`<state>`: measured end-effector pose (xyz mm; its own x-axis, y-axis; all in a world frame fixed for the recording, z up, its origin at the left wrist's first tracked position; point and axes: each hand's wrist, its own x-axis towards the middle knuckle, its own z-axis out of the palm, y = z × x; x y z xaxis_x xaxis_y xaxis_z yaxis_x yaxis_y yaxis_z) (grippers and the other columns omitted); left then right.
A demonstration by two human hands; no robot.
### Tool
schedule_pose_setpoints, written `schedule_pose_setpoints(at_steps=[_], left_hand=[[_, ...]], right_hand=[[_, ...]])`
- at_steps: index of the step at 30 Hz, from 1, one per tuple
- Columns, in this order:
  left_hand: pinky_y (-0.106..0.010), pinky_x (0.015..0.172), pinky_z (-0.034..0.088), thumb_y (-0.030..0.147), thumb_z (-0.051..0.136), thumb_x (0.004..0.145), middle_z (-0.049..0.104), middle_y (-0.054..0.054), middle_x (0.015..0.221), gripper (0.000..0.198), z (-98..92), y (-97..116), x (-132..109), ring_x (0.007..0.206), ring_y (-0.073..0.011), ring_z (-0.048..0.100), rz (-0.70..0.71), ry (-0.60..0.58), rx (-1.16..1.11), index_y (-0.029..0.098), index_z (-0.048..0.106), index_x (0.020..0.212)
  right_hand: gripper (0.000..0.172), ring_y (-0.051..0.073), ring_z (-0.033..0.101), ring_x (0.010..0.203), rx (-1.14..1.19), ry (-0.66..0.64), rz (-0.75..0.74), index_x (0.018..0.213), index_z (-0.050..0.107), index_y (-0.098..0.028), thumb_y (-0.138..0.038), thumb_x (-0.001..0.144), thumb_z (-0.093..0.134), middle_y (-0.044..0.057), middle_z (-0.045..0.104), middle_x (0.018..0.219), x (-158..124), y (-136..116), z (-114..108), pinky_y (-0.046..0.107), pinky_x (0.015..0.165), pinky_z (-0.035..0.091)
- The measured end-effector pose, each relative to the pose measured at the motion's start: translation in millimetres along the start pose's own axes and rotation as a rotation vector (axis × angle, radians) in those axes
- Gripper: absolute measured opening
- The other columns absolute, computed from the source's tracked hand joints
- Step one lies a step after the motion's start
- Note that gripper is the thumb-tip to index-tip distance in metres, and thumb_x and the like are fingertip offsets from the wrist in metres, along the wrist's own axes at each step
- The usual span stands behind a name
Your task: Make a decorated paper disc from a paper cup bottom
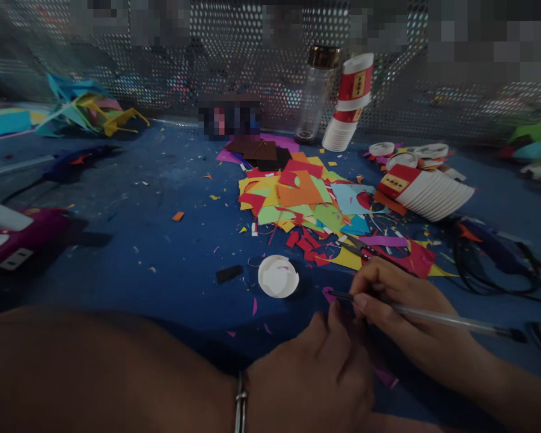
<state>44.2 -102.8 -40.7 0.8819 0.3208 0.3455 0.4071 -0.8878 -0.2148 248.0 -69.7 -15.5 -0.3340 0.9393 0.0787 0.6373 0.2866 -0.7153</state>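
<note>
My right hand (399, 304) grips a pen (455, 322) with a clear barrel, its dark tip pointing left. At that tip a narrow purple paper strip (328, 293) makes a small curl. My left hand (318, 367), with a bracelet at the wrist, has its fingers closed on the strip just below the curl; part of the paper is hidden behind the fingers. More purple paper (385, 376) shows beneath the hands. Beyond my left hand stands a small white paper cup piece (278, 276) with a purple scrap in it. Scissors (358, 246) lie just past my right hand.
Coloured paper scraps (297, 192) are heaped mid-table. Stacked paper cups (433, 192) lie at right, near a glue gun (491, 240) and its cord. A bottle (314, 96) and upright cups (349, 102) stand by the mesh panel. Another glue gun (79, 161) lies left.
</note>
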Motion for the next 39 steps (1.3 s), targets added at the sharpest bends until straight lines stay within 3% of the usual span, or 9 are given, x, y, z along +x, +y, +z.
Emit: schedule_pose_setpoints(at_steps=[14, 21, 30, 39], left_hand=[[-0.036, 0.103, 0.050, 0.024, 0.037, 0.108, 0.075, -0.014, 0.131, 0.043, -0.4, -0.5, 0.4, 0.118, -0.0260, 0.073, -0.020, -0.012, -0.003, 0.008, 0.069, 0.133], [-0.037, 0.102, 0.051, 0.024, 0.044, 0.106, 0.077, -0.009, 0.126, 0.036, 1.4, 1.5, -1.2, 0.118, -0.0279, 0.072, -0.009, 0.009, -0.024, 0.012, 0.074, 0.121], [-0.036, 0.102, 0.051, 0.025, 0.040, 0.107, 0.074, -0.018, 0.130, 0.041, 1.8, 1.4, -2.0, 0.118, -0.0280, 0.072, -0.012, -0.024, -0.005, 0.007, 0.069, 0.131], [-0.039, 0.104, 0.050, 0.028, 0.044, 0.106, 0.073, -0.015, 0.134, 0.039, 0.5, 0.8, -0.6, 0.120, -0.0289, 0.070, 0.009, -0.027, -0.007, 0.011, 0.070, 0.130]], right_hand=[[0.017, 0.011, 0.055, 0.048, -0.006, -0.005, -0.007, 0.079, 0.057, -0.024, -0.024, 0.095, 0.051, -0.005, 0.058, 0.060, -0.5, 0.5, 0.0, 0.022, 0.043, 0.039], [0.017, 0.011, 0.055, 0.048, -0.005, -0.003, -0.015, 0.082, 0.057, -0.024, -0.025, 0.097, 0.051, -0.004, 0.059, 0.061, -1.2, 3.7, 0.8, 0.023, 0.043, 0.038], [0.017, 0.011, 0.056, 0.049, -0.026, -0.010, 0.000, 0.081, 0.057, -0.024, -0.026, 0.096, 0.051, -0.004, 0.059, 0.061, -1.4, 2.7, 0.4, 0.024, 0.045, 0.039], [0.016, 0.011, 0.053, 0.048, -0.020, -0.001, -0.002, 0.080, 0.057, -0.024, -0.026, 0.095, 0.051, -0.004, 0.057, 0.060, -0.9, 1.7, -0.7, 0.024, 0.043, 0.038]])
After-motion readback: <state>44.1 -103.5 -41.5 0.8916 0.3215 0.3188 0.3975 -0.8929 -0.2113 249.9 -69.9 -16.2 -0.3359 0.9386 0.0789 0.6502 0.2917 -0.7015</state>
